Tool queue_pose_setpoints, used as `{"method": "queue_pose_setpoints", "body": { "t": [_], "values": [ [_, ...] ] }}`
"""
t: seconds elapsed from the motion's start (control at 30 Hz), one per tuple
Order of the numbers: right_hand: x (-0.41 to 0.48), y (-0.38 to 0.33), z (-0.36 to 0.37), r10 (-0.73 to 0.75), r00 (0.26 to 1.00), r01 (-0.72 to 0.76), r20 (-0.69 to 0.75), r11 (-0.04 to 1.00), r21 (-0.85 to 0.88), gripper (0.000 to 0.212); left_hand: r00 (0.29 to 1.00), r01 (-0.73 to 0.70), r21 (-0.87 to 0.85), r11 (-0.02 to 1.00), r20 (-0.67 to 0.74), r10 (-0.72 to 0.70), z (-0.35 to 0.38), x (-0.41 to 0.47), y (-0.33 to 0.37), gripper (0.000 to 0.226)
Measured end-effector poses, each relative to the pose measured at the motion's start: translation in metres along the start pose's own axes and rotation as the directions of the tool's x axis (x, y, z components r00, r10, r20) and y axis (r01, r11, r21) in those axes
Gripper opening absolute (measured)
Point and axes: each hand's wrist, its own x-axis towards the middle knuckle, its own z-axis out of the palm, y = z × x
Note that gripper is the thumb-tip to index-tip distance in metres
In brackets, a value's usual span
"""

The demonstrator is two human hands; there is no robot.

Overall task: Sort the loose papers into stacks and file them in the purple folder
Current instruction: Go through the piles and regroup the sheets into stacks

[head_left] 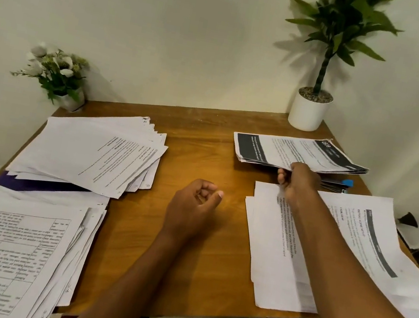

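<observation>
Now right hand (296,182) pinches far stack (301,152); left hand (194,206) loose, empty; purple folder (38,184) leftward.

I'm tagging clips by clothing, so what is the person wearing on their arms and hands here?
Nothing that shows. The left forearm and right forearm are bare to the frame's edge, no sleeve in view. The left hand and right hand carry no glove, ring, watch or bracelet that shows. The left thumbnail looks short and unpainted.
</observation>
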Motion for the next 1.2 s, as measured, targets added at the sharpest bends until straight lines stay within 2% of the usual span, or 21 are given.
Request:
{"method": "queue_pose_setpoints", "body": {
  "t": [0.3, 0.63, 0.77, 0.9, 1.07, 1.2],
  "values": [
    [0.021, -0.007, 0.006, 0.064, 0.998, -0.064, 0.017, 0.998, -0.016, 0.025, 1.000, 0.001, -0.044, 0.999, -0.013, -0.001, 0.001, 0.005, 0.001, 0.013],
    [0.012, -0.011, 0.005, -0.063, 0.997, 0.059, 0.052, 0.995, 0.082, 0.026, 1.000, -0.005, -0.072, 0.997, -0.023, 0.003, 0.000, 0.002, 0.003, 0.007],
    [-0.013, -0.009, 0.001, -0.116, 0.992, 0.108, 0.052, 0.985, 0.135, 0.034, 0.999, -0.001, -0.107, 0.994, -0.033, -0.003, -0.001, -0.002, 0.004, 0.005],
    [-0.050, 0.007, 0.006, -0.128, 0.979, 0.121, 0.159, 0.991, 0.055, 0.043, 0.997, 0.033, -0.147, 0.989, -0.066, -0.043, -0.003, -0.009, 0.008, 0.006],
    [-0.102, 0.061, 0.010, -0.095, 0.928, 0.132, 0.360, 0.988, -0.078, 0.028, 0.989, 0.088, -0.211, 0.973, -0.101, -0.111, -0.008, -0.023, 0.013, 0.007],
    [-0.142, 0.129, 0.010, -0.174, 0.872, 0.278, 0.458, 0.945, -0.170, 0.019, 0.970, 0.095, -0.270, 0.958, -0.190, -0.150, -0.017, -0.049, 0.014, 0.008]
  ]
}}
